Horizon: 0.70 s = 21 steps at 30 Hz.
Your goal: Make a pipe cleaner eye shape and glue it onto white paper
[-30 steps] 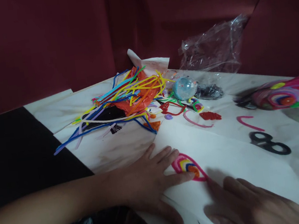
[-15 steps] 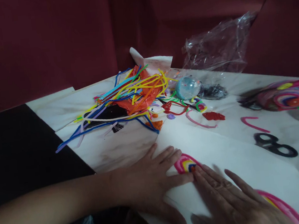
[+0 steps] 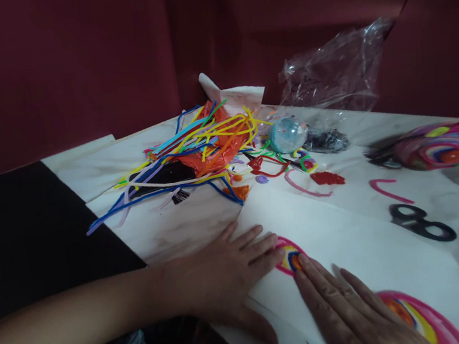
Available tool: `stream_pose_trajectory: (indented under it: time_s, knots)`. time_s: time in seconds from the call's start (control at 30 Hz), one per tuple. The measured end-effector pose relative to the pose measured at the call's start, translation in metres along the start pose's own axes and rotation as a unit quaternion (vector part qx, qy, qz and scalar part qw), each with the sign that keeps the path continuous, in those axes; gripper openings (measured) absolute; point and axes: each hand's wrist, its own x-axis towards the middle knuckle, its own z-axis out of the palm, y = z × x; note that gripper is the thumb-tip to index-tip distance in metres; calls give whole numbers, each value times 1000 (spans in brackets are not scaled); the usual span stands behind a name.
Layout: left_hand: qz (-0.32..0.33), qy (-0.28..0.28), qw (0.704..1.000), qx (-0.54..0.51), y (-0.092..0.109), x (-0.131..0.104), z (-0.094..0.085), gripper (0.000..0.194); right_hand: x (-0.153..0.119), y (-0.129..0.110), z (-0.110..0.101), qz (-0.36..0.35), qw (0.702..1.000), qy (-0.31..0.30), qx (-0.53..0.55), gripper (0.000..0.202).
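On the white paper (image 3: pixel 367 255), left hand (image 3: pixel 220 278) and right hand (image 3: pixel 344 308) lie flat, grips wide, pressing the rainbow coil (image 3: pixel 287 253). Coil looks placed; pipe cleaners (image 3: pixel 193 148) remain piled on the desk (image 3: pixel 169 228).

Pink-rimmed rainbow loop (image 3: pixel 289 255), black scissors (image 3: pixel 422 222)

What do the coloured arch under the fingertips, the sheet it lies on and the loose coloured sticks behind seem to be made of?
Arch: fuzzy bent pipe cleaners in nested colours, by the look; matte.
Sheet: thin white paper, matte, with a crisp edge.
Sticks: likely the same wire-cored pipe cleaners, thin and kinked.
Left hand and right hand press flat beside the arch.
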Motion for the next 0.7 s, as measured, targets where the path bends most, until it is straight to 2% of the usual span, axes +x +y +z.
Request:
stream_pose_trajectory:
  time_s: [0.27, 0.33, 0.47, 0.57, 0.63, 0.7]
  knots:
    - [-2, -3, 1000, -17, -9, -2, -11, 94, 0, -2, -1, 1, 1000, 0, -6, 52]
    - [-11, 0, 1000, -22, -8, 0, -17, 84, 1, -1, -2, -10, 1000, -12, -22, 53]
    - [-22, 9, 998, -51, -8, 11, -34, 52, 3, 0, -2, -38, 998, -36, -29, 59]
    - [-10, 45, 996, -79, -6, 19, -43, 41, 5, 1, 0, -35, 999, -26, -30, 57]
    - [0, 60, 997, -55, 0, 20, -42, 43, 6, 1, 1, -33, 999, -13, -33, 54]
    - [5, 57, 998, -8, 9, 18, -36, 57, 6, 2, 1, -28, 999, 0, -36, 53]
